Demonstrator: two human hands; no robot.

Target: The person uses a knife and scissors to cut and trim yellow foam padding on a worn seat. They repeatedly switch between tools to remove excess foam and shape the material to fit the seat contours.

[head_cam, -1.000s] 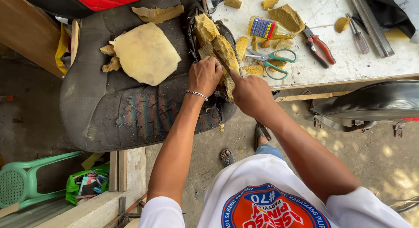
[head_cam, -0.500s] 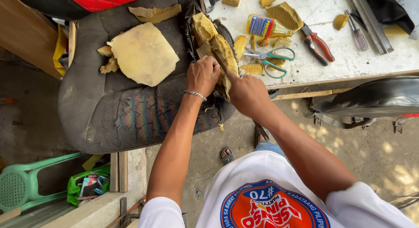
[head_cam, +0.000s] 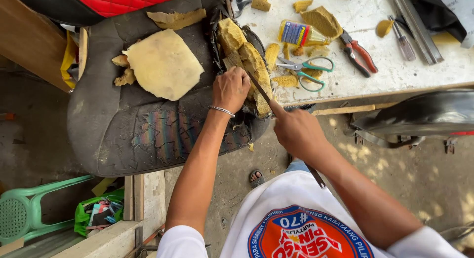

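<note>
A worn black seat cushion [head_cam: 148, 134] lies across the middle, its cracked cover peeled back. Yellow foam [head_cam: 247, 58] shows along its right edge. My left hand [head_cam: 230, 89] is closed on that foam edge, a thin bracelet on the wrist. My right hand [head_cam: 296, 132] grips a long thin blade [head_cam: 260, 90], forefinger stretched along it, with the tip set into the foam beside my left hand. A flat tan foam patch [head_cam: 163, 65] rests on the cushion's top face.
A white worktable [head_cam: 390, 75] at the right carries scissors [head_cam: 303, 68], red-handled pliers [head_cam: 360, 53], a small yellow tube [head_cam: 298, 33], a screwdriver [head_cam: 402, 41] and foam scraps. A red quilted seat cover [head_cam: 133, 0] lies at the top. A green plastic stool [head_cam: 29, 208] stands at the lower left.
My right hand has drawn back toward me from the foam edge, so more of the blade shows. My left hand stays on the foam.
</note>
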